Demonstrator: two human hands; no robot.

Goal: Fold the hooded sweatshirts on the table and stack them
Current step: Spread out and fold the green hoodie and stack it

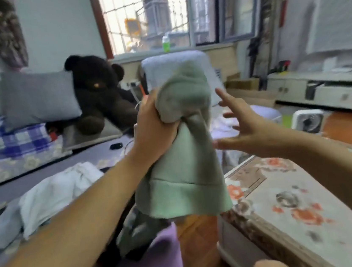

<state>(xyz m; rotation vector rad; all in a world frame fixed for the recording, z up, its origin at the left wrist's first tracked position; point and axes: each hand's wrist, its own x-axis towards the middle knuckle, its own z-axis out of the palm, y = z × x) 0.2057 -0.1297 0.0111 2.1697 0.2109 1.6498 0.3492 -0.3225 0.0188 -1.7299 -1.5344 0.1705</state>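
Our left hand (155, 128) has its fingers curled tight round a bunched part of the green sweatshirt (187, 165), holding it up in the air in front of us, so that its hem hangs down above the gap between the bed and the desk (289, 197). Our right hand (245, 129) is just beside the cloth, fingers spread and straight, holding nothing. Lower left, a white garment (52, 195) lies crumpled on the bed (31, 173). Behind it, a dark teddy bear (98, 89) leans by a grey pillow (38, 99).
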